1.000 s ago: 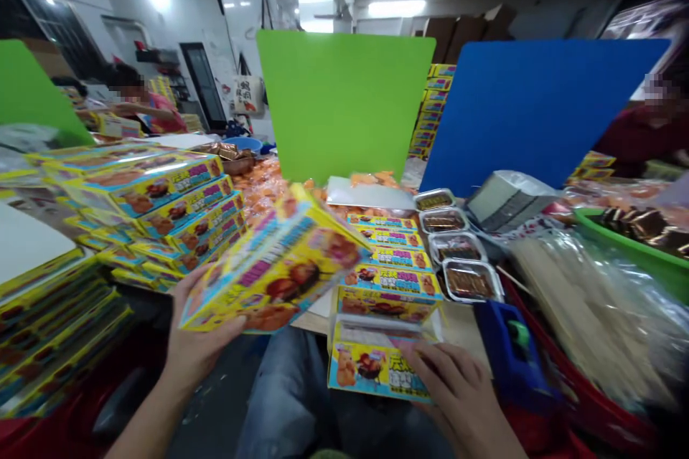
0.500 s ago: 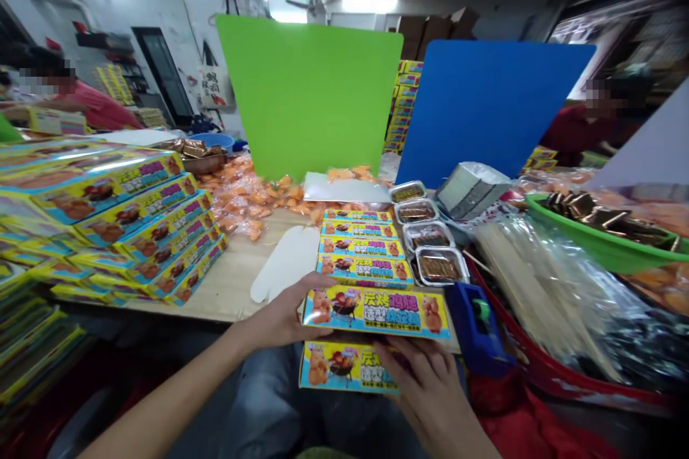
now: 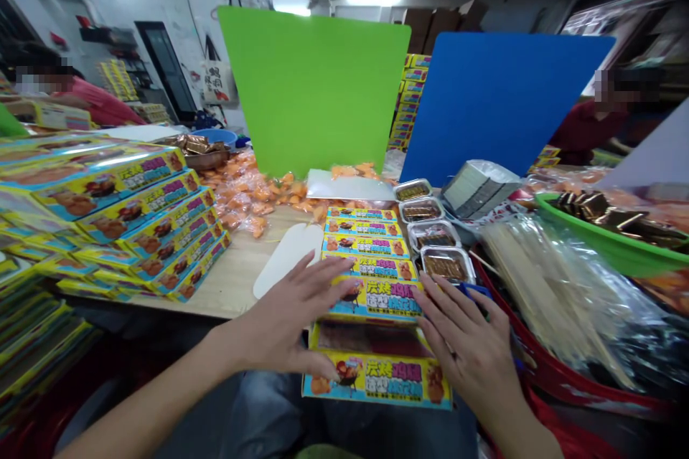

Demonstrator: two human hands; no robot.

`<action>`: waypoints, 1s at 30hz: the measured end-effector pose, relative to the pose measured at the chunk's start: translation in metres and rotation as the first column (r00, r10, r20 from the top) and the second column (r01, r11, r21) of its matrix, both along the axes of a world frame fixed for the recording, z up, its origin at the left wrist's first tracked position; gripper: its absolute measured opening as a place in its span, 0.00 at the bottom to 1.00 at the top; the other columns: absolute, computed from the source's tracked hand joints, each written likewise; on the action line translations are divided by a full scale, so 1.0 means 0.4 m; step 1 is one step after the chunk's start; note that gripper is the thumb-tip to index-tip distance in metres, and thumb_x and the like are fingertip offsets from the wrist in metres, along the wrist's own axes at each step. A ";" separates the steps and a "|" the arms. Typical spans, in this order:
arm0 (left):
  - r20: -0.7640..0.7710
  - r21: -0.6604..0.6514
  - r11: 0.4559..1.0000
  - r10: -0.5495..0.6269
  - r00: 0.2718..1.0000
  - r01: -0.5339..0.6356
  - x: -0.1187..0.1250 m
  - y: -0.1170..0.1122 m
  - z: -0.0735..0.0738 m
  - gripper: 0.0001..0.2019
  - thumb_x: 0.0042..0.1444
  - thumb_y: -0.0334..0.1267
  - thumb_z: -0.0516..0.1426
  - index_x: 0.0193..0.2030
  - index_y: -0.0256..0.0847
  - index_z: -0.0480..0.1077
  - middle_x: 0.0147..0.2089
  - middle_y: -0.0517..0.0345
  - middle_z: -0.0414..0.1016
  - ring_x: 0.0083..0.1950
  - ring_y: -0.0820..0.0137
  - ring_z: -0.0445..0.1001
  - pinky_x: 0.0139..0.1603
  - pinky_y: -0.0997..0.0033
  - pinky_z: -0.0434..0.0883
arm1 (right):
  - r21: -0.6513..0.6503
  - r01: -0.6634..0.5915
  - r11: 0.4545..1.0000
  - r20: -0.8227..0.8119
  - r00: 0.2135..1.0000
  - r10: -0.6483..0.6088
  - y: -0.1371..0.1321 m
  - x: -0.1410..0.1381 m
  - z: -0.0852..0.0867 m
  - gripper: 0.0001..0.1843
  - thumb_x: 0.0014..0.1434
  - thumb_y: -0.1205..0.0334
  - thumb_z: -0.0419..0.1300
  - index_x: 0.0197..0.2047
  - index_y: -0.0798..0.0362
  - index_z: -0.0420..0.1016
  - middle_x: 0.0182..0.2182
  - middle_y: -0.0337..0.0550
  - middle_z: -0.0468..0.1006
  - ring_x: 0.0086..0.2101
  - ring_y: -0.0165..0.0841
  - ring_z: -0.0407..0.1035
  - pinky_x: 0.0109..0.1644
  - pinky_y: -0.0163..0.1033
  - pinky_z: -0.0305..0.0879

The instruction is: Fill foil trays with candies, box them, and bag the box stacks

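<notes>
Several yellow and blue printed boxes (image 3: pixel 371 247) line up in a row running away from me on the table. My left hand (image 3: pixel 280 319) spreads its fingers over the left end of the nearest box in that row (image 3: pixel 385 301); its thumb is by the lower box. My right hand (image 3: pixel 468 341) has its fingers stretched out against the right end of the same box. Below, over my lap, lies another printed box (image 3: pixel 377 380), its front facing me and a dark gap above it. Neither hand is wrapped round anything.
Stacked boxes (image 3: pixel 123 215) stand on the left. Foil trays (image 3: pixel 444 265), wooden sticks (image 3: pixel 538 287) and a green basin (image 3: pixel 603 229) of brown packets are on the right. Wrapped orange pieces (image 3: pixel 247 193) lie behind, before green (image 3: pixel 317 93) and blue (image 3: pixel 500 100) boards. Co-workers sit either side.
The box that my left hand held has moved forward against the row, and that hand has opened. My right hand has left the lower box and moved up and right.
</notes>
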State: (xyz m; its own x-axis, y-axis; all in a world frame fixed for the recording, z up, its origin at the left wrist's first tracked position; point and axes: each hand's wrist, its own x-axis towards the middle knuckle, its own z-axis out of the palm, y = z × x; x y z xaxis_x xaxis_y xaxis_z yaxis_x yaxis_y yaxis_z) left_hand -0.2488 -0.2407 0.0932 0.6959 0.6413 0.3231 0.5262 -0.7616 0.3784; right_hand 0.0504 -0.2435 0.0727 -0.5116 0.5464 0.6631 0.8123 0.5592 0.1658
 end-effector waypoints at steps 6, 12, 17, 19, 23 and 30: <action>-0.169 0.139 0.989 -0.036 0.985 0.060 0.053 -0.026 -0.051 0.48 0.50 0.62 0.54 0.69 0.42 0.36 0.71 0.45 0.41 0.71 0.54 0.40 0.68 0.47 0.35 | 0.006 -0.056 0.998 0.029 0.998 0.056 0.016 0.007 0.005 0.19 0.61 0.62 0.53 0.56 0.47 0.66 0.53 0.44 0.72 0.52 0.38 0.67 0.57 0.50 0.48; -0.304 0.101 0.994 -0.010 0.953 0.042 0.055 -0.080 -0.094 0.48 0.48 0.54 0.60 0.69 0.40 0.38 0.71 0.44 0.40 0.71 0.53 0.38 0.68 0.47 0.33 | -0.054 -0.017 0.998 0.011 1.000 0.018 -0.040 0.001 -0.013 0.17 0.60 0.60 0.54 0.54 0.48 0.68 0.52 0.43 0.73 0.52 0.38 0.67 0.54 0.49 0.52; -0.261 0.016 1.000 0.000 0.965 0.005 0.072 0.009 -0.073 0.44 0.47 0.48 0.60 0.68 0.36 0.46 0.70 0.42 0.41 0.70 0.54 0.40 0.68 0.49 0.38 | -0.108 0.021 0.994 0.012 1.000 -0.020 0.049 0.000 -0.045 0.16 0.63 0.53 0.50 0.50 0.47 0.71 0.52 0.43 0.73 0.52 0.40 0.67 0.59 0.57 0.42; -0.275 -0.047 0.999 -0.020 0.961 0.007 0.077 0.049 -0.069 0.42 0.47 0.46 0.59 0.67 0.33 0.49 0.69 0.39 0.44 0.70 0.54 0.44 0.68 0.50 0.41 | -0.183 0.054 0.982 0.043 0.998 -0.046 0.085 0.003 -0.068 0.19 0.64 0.50 0.48 0.52 0.46 0.70 0.53 0.44 0.72 0.54 0.42 0.65 0.60 0.64 0.37; -0.247 -0.110 0.994 -0.038 0.968 0.011 0.077 0.073 -0.079 0.40 0.48 0.46 0.59 0.66 0.32 0.51 0.68 0.39 0.47 0.69 0.55 0.47 0.68 0.51 0.42 | -0.338 0.082 0.937 0.078 0.995 -0.059 0.107 0.012 -0.106 0.22 0.64 0.49 0.46 0.58 0.44 0.63 0.59 0.43 0.64 0.60 0.47 0.55 0.57 0.74 0.36; -0.246 -0.117 0.991 -0.086 0.965 0.058 0.069 0.086 -0.032 0.40 0.53 0.56 0.54 0.68 0.39 0.46 0.69 0.43 0.47 0.70 0.57 0.46 0.67 0.51 0.45 | -0.485 0.102 0.868 0.101 0.993 -0.060 0.080 0.018 -0.099 0.31 0.62 0.45 0.47 0.65 0.42 0.48 0.64 0.46 0.53 0.63 0.47 0.46 0.59 0.73 0.32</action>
State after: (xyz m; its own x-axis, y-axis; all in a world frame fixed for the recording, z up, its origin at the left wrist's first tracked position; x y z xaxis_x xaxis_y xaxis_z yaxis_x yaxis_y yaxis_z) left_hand -0.2213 -0.2061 0.0803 0.7912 0.6081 0.0644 0.5599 -0.7628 0.3234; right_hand 0.0578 -0.2116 0.0332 -0.4911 0.8317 0.2589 0.8540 0.5183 -0.0452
